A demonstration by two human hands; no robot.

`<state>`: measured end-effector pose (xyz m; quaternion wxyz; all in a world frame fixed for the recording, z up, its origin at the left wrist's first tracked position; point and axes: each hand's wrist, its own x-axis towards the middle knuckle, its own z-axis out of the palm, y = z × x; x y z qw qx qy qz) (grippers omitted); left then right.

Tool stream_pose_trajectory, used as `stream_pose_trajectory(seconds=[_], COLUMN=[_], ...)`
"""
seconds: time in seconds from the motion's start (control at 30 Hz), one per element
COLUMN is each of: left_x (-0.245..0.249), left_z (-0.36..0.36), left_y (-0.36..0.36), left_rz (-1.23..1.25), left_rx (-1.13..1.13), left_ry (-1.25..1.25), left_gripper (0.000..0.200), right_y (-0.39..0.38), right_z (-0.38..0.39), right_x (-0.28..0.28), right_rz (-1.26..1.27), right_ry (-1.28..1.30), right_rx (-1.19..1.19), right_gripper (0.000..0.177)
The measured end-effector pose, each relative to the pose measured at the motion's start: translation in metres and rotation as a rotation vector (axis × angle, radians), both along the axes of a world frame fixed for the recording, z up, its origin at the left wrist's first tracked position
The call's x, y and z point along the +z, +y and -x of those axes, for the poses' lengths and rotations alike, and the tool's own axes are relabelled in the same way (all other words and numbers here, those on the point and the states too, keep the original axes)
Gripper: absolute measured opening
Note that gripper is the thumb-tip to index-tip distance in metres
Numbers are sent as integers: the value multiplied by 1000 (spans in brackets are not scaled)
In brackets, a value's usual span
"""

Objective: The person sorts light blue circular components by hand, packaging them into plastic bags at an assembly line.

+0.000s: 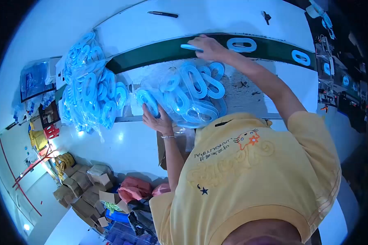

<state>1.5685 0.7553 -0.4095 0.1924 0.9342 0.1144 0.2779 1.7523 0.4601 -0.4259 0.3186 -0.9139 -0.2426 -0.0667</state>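
My right hand [210, 48] reaches far forward and pinches a flat blue cable coil [191, 47] over the dark green belt [159, 53]. My left hand [157, 120] grips a bagged blue cable coil [147, 102] at the near edge of a heap of bagged coils [198, 92] in front of me. Two more coils, a first coil [241, 44] and a second coil [300, 57], lie on the belt to the right of my right hand.
A bigger pile of bagged blue coils [90, 90] lies to the left. A black pen [162, 14] and a small black clip [266, 17] rest on the white surface beyond the belt. Cardboard boxes [86, 192] and bags crowd the floor at lower left.
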Motion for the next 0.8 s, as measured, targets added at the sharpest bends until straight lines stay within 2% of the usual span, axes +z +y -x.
stream_pose_trajectory(seconds=[0.07, 0.27, 0.4, 0.47, 0.5, 0.57, 0.63, 0.67, 0.73, 0.8], left_x=[1, -2, 3, 5, 5, 5, -1, 8, 47, 73], left_z=[1, 5, -1, -4, -3, 0, 2, 2, 1, 1], left_y=[0, 0, -2, -3, -4, -5, 9, 8, 5, 12], left_rz=[1, 11, -13, 21, 56, 124, 559, 567, 913, 767], left_rx=[17, 35, 35, 33, 39, 44, 43, 35, 278, 310], left_ry=[42, 45, 32, 14, -5, -39, -100, -97, -92, -170], left_gripper=[56, 55, 54, 52, 51, 47, 35, 35, 23, 20], right_y=[14, 23, 25, 18, 8, -9, -19, -23, -28, -51], right_z=[-22, -24, -20, 8, 30, 74, 118, 124, 133, 108], right_x=[-18, -3, -13, 29, 53, 108, 76, 69, 62, 70], right_rz=[61, 157, -15, -111, -67, 141, 154, 160, -272, -349], right_ry=[-144, -325, -467, -195, -18, 574, 480, 481, 693, 621], right_rx=[254, 97, 125, 27, 4, 53, 88, 78, -2, -12], right_gripper=[32, 23, 23, 23, 26, 28, 31, 31, 28, 22])
